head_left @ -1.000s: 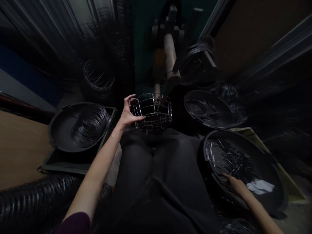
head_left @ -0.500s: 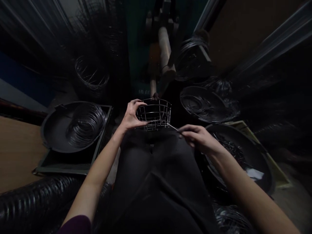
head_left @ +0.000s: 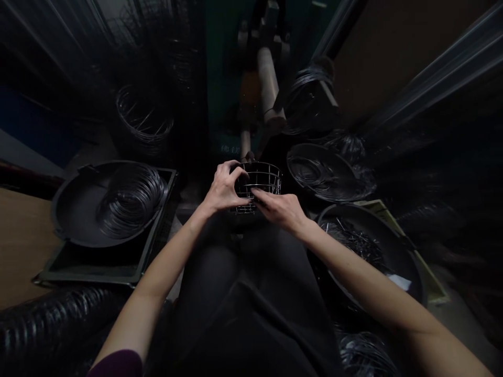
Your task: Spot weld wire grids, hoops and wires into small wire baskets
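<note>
A round wire basket (head_left: pixel 264 175) is held over my lap, below the spindle of a machine. My left hand (head_left: pixel 225 189) is curled around its left side, fingers over the far rim and thumb at the near side. My right hand (head_left: pixel 280 208) is at the near side of the basket, close to my left thumb, with its fingers pressed together. Whatever those fingers pinch is hidden by them. Part of the basket's mesh shows beneath the hands, above my dark trousers.
To the left, a black pan (head_left: pixel 76 209) with a wire coil (head_left: pixel 133 196) rests on a crate (head_left: pixel 94 269). To the right are a pan (head_left: pixel 408 262) of short wire pieces and another pan (head_left: pixel 293 157) with wire rings. The machine's shaft (head_left: pixel 268 78) stands ahead.
My right hand has moved left, from beside the basket to its near side. The wire rod that stuck out between its fingers and the basket no longer shows. The basket has shifted slightly right.
</note>
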{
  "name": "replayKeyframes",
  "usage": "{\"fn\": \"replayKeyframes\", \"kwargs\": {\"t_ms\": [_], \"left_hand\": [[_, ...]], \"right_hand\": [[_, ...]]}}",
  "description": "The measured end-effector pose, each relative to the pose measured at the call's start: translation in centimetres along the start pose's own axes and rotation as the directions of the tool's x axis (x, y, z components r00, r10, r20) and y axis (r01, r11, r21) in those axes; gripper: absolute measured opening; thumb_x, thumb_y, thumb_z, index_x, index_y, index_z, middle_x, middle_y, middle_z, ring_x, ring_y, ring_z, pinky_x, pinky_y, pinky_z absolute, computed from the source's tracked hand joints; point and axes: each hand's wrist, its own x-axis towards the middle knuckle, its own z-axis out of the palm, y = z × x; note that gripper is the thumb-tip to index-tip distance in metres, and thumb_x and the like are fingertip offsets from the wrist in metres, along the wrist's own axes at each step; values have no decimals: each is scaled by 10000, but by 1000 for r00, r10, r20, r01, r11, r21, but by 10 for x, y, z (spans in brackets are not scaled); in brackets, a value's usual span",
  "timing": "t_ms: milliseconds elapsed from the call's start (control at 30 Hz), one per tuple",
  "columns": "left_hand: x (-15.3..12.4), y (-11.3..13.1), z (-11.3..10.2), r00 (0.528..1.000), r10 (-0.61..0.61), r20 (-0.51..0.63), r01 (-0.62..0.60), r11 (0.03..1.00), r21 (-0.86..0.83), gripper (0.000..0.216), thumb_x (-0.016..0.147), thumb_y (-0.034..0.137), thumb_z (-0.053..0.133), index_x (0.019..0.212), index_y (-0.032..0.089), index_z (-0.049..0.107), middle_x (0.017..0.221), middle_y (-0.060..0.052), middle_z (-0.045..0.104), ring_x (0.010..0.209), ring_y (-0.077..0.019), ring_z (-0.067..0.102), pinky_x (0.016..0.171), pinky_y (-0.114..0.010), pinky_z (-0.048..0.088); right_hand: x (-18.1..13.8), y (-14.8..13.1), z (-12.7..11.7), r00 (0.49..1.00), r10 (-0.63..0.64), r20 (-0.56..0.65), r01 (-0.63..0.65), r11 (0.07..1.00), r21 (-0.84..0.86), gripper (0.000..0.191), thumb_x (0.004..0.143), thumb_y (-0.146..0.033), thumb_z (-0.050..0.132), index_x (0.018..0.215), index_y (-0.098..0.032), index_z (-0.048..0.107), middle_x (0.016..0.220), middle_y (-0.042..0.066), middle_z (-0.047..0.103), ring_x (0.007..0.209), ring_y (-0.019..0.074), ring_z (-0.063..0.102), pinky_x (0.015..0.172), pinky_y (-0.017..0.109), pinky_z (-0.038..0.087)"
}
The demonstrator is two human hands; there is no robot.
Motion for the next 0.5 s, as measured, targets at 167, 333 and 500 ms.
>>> {"fn": "replayKeyframes", "kwargs": {"t_ms": [167, 333, 500], "left_hand": [[6, 2, 3, 1000, 21, 12, -21, 1000, -14, 537, 566, 289, 838, 1022, 181, 575, 1275, -133, 459, 1280, -346, 421, 1070, -495, 412], [13, -1, 5, 1000, 5, 6, -5, 999, -31, 552, 554, 294, 854, 1012, 172, 571, 1271, -139, 450, 1270, -347, 427, 1073, -500, 417], [21, -4, 6, 1000, -4, 8, 5, 999, -42, 558, 555, 286, 857, 1027, 208, 571, 1279, -111, 443, 1282, -340, 422, 1082, -525, 411]], "right_hand": [[-1, 10, 7, 995, -74, -69, 66, 991, -118, 325, 963, -248, 496, 1238, -271, 668, 1150, 7, 717, 748, 137, 720, 529, 218, 411], [4, 16, 7, 990, -89, -106, 73, 986, -150, 309, 961, -241, 495, 1205, -259, 683, 1136, 15, 723, 712, 127, 704, 542, 225, 401], [11, 19, 5, 992, -73, -99, 55, 983, -173, 303, 965, -254, 485, 1193, -272, 684, 1138, 6, 724, 695, 136, 700, 546, 247, 392]]}}
